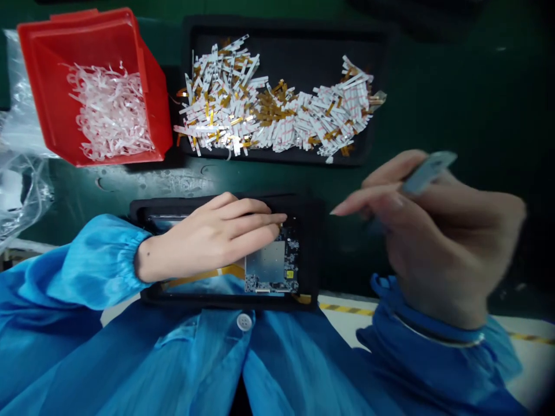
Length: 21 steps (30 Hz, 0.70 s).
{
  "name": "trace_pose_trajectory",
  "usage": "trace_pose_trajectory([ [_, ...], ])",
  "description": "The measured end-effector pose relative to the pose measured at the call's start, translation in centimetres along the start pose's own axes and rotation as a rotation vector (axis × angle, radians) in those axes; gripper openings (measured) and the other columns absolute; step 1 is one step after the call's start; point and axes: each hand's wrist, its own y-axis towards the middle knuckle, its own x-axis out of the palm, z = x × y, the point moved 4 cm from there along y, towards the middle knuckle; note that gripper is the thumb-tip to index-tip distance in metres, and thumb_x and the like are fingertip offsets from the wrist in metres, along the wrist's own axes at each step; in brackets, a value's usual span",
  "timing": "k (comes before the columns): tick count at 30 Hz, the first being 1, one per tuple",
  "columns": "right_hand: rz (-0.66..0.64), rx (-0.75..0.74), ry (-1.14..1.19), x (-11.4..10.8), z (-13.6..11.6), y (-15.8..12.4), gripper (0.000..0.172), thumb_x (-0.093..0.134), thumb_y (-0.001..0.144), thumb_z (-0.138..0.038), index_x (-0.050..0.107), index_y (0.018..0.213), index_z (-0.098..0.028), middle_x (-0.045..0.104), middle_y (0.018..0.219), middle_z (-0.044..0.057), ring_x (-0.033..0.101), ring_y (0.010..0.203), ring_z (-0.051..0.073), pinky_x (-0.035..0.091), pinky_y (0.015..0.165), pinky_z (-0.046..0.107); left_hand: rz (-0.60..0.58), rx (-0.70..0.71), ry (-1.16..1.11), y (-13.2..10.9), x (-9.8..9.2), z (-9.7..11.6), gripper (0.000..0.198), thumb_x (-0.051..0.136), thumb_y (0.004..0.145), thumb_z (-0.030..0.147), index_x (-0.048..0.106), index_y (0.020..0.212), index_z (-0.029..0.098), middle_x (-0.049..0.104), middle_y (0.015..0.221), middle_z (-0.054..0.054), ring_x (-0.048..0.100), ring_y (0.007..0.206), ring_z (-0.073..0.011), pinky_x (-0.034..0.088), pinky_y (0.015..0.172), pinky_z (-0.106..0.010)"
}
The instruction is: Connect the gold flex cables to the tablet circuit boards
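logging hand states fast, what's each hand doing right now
left hand: open, fingers resting flat on the opened device.
right hand: closed on a slim grey tool; blurred, so the exact tool cannot be told.

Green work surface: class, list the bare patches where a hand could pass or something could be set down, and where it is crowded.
Bare: green surface right of the strip tray, and a narrow band between that tray and the black fixture. Crowded: red bin and plastic bag at left; left hand on the fixture, right hand beside it.
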Motion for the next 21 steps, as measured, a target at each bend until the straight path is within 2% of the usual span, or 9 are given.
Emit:
trace_pose_trajectory([
  [2,-0.030,0.143,0.047,1.0,1.0,-0.1,0.027,0.059,0.096,-0.035,0.069,0.073,-0.024,0.058,0.066,-0.001,0.048,0.044,0.007,0.034,0.035,0.024,-0.004,-0.013,0.006,0.0,0.1,0.0,0.034,0.028,0.106,0.016,0.059,0.119,0.011,0.067,0.133,-0.006,0.057,0.123,-0.0180,0.041,0.085,-0.029],
  [3,-0.077,0.209,0.105,1.6,1.4,-0.1,0.026,0.058,0.097,-0.035,0.064,0.075,-0.023,0.061,0.067,-0.002,0.049,0.039,0.006,0.035,0.032,0.022,-0.007,-0.024,0.001,0.0,0.1,-0.1,0.034,0.028,0.107,0.017,0.059,0.119,0.011,0.067,0.132,-0.006,0.058,0.123,-0.0175,0.042,0.085,-0.029],
  [5,-0.145,0.292,0.236,2.5,2.1,-0.1,0.015,0.063,0.094,-0.031,0.056,0.083,-0.024,0.066,0.073,-0.003,0.061,0.044,0.010,0.048,0.035,0.022,0.003,-0.027,-0.007,0.0,0.0,0.0,0.032,0.029,0.106,0.017,0.058,0.118,0.011,0.069,0.129,-0.008,0.059,0.122,-0.0176,0.042,0.084,-0.029],
  [6,-0.174,0.306,0.280,2.8,2.3,-0.1,0.015,0.068,0.090,-0.028,0.054,0.087,-0.025,0.068,0.076,-0.003,0.067,0.050,0.013,0.055,0.041,0.024,0.006,-0.023,-0.007,0.0,-0.1,0.0,0.031,0.031,0.106,0.017,0.058,0.118,0.010,0.069,0.129,-0.008,0.059,0.122,-0.0180,0.043,0.084,-0.029],
  [8,-0.196,0.309,0.319,3.0,2.5,0.0,0.025,0.075,0.083,-0.024,0.051,0.090,-0.026,0.070,0.079,-0.004,0.071,0.057,0.016,0.061,0.048,0.026,0.005,-0.015,0.005,0.0,-0.2,0.0,0.029,0.032,0.106,0.016,0.059,0.116,0.011,0.069,0.129,-0.009,0.060,0.121,-0.0186,0.043,0.083,-0.030],
  [16,-0.195,0.335,0.329,3.0,2.8,0.0,0.030,0.073,0.083,-0.014,0.047,0.089,-0.026,0.072,0.072,-0.004,0.071,0.054,0.018,0.058,0.043,0.025,-0.004,-0.017,0.012,0.3,-0.3,0.1,0.028,0.033,0.106,0.016,0.059,0.114,0.012,0.069,0.129,-0.007,0.060,0.121,-0.0191,0.044,0.080,-0.030],
  [21,-0.141,0.325,0.340,2.9,2.8,0.0,0.030,0.073,0.084,-0.016,0.046,0.090,-0.027,0.074,0.075,-0.004,0.070,0.050,0.017,0.058,0.042,0.024,0.028,-0.030,-0.021,-0.2,-0.3,0.2,0.031,0.032,0.105,0.017,0.061,0.114,0.014,0.068,0.128,-0.010,0.061,0.118,-0.0194,0.051,0.089,-0.032],
])
